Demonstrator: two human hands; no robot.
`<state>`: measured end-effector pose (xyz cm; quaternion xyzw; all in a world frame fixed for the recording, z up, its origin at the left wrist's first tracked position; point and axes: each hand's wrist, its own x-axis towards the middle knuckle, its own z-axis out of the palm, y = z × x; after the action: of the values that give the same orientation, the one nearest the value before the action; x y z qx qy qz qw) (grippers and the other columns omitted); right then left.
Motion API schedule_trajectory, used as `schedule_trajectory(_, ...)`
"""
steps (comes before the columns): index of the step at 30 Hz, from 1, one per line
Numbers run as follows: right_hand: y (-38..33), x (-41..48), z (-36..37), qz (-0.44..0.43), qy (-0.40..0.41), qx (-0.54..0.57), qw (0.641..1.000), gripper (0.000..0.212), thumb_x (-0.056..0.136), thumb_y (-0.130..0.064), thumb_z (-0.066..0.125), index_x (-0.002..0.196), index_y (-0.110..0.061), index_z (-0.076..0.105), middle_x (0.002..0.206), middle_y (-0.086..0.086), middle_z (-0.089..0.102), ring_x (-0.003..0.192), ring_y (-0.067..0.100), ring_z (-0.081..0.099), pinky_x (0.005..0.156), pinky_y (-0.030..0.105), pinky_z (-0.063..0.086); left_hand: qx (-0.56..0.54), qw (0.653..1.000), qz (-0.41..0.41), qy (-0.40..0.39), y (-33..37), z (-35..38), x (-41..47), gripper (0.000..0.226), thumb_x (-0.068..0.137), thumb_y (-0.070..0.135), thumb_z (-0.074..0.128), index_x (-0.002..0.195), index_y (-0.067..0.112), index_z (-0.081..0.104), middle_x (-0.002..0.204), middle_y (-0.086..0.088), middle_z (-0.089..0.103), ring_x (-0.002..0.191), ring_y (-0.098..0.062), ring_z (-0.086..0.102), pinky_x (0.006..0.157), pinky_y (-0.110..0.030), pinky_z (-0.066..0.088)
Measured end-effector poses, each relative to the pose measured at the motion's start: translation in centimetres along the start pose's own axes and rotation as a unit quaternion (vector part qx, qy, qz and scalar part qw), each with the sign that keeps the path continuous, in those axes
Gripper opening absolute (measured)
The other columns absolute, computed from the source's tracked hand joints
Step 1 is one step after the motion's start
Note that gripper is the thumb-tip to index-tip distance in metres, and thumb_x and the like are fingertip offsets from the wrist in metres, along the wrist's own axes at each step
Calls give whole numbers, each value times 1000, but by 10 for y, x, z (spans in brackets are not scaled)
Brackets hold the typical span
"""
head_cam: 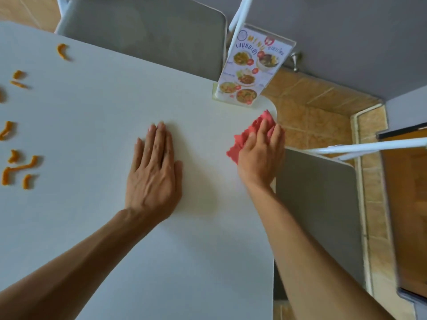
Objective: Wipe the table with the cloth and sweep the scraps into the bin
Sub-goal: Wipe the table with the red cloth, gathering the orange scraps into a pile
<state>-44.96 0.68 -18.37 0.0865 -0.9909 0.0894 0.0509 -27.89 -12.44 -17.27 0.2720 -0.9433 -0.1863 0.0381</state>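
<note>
My right hand (pixel 260 158) presses a crumpled red cloth (pixel 240 140) against the white table (pixel 92 227) near its far right corner. Part of the cloth is hidden under the fingers. My left hand (pixel 153 169) lies flat on the table, palm down, fingers together, holding nothing, a little left of the cloth. Several orange scraps (pixel 19 168) lie scattered along the table's left side, and one curved scrap (pixel 62 51) lies further back. No bin is in view.
A standing menu card (pixel 249 68) in a clear holder sits at the far right corner, just behind the cloth. A grey chair (pixel 147 35) stands behind the table and another grey chair (pixel 316 199) at its right edge. Tan tiled floor (pixel 318 116) lies beyond.
</note>
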Motion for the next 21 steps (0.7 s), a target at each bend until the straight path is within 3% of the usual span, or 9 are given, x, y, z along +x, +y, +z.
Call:
schedule_trajectory(2,-19,-5,4,-10,-6,-19,1000,60,106,-40,22,157,-12,38,165,19,30,154,41,24,127,53,14,12,1000,-8,4,1,7,-1,64,101,32,20,154,-2,16,165,-15,7,154,-26,0,125,-45,4)
schedule_trajectory(5,-6,2,1,-199,-52,-28,978,60,106,-40,23,159,-13,31,168,17,24,156,39,20,129,55,13,15,1000,-5,11,1,6,-3,64,101,33,20,154,-2,17,165,-15,8,154,-26,2,125,-45,6)
schedule_trajectory(6,-1,7,-1,-198,-54,-29,978,60,106,-39,24,160,-13,30,168,16,24,156,38,20,128,54,14,16,1000,-2,13,2,6,-2,64,101,33,20,154,-2,17,165,-15,9,154,-26,2,125,-45,6)
schedule_trajectory(9,-16,-9,-3,-49,-14,-30,998,55,107,-32,31,158,-12,34,166,19,28,154,41,23,129,55,10,20,1000,-4,10,3,6,-2,64,101,33,20,154,-2,17,165,-15,9,154,-25,2,125,-44,5)
schedule_trajectory(10,-32,-21,-1,-52,0,-16,999,53,107,-30,34,156,-11,39,164,20,31,153,43,26,128,57,12,21,1000,-6,9,3,6,-1,63,101,32,21,154,-2,17,165,-15,9,154,-25,2,125,-44,5)
schedule_trajectory(14,-47,-31,6,-251,-10,33,967,48,105,-28,40,151,-17,49,160,15,41,150,39,34,126,54,21,17,1000,-3,14,3,6,1,62,101,30,24,153,-4,20,164,-16,13,153,-25,6,125,-43,5)
schedule_trajectory(16,-38,-19,5,-203,22,25,979,48,105,-29,40,150,-19,50,159,11,45,148,36,38,126,51,23,16,1000,-2,17,4,7,1,62,101,30,24,153,-3,20,164,-16,13,153,-25,5,125,-42,5)
schedule_trajectory(19,-59,-25,8,-19,43,21,999,49,103,-28,43,150,-17,51,158,12,45,148,37,37,126,53,19,23,1000,-5,17,3,7,0,62,101,30,25,153,-2,19,164,-16,12,153,-25,5,124,-42,5)
schedule_trajectory(21,-79,-33,10,-87,25,51,995,48,102,-27,44,148,-17,53,158,13,45,149,39,36,126,53,19,24,1000,-2,18,2,8,1,61,101,29,27,153,-3,20,163,-17,13,153,-25,6,124,-42,5)
